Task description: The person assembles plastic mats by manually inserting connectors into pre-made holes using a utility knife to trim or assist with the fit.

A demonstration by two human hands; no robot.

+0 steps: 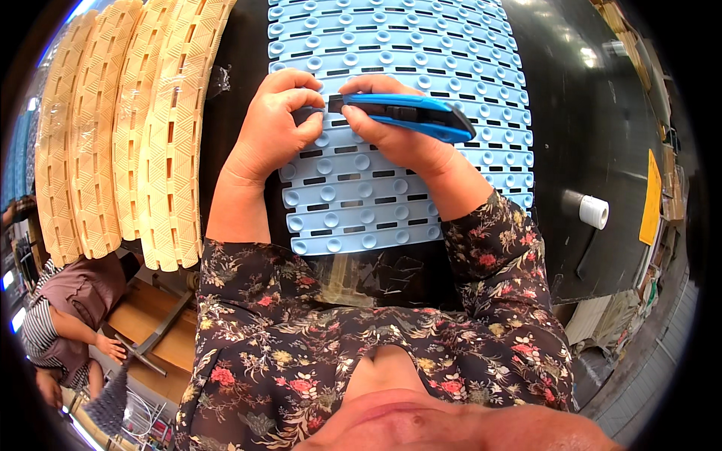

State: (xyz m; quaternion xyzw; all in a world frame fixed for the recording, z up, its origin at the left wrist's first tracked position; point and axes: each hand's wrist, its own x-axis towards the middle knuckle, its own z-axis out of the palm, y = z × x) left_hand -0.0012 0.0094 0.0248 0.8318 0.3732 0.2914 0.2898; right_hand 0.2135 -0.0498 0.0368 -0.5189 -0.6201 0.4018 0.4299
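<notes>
A light blue slotted mat (347,218), dotted with round suction cups, lies on the dark table in front of me. My right hand (398,141) grips a blue and black utility knife (436,119) over the mat, its black front end pointing left. Whether any blade sticks out is too small to tell. Close to the knife's front end is my left hand (272,128), thumb and fingers curled together just above the mat's left side. What the left fingertips hold, if anything, cannot be made out.
Several beige patterned mats (173,135) stand in a row at the left. To the right on the black tabletop (594,158) are a white roll (593,212) and a yellow strip (650,199). A co-worker (79,308) is at the lower left.
</notes>
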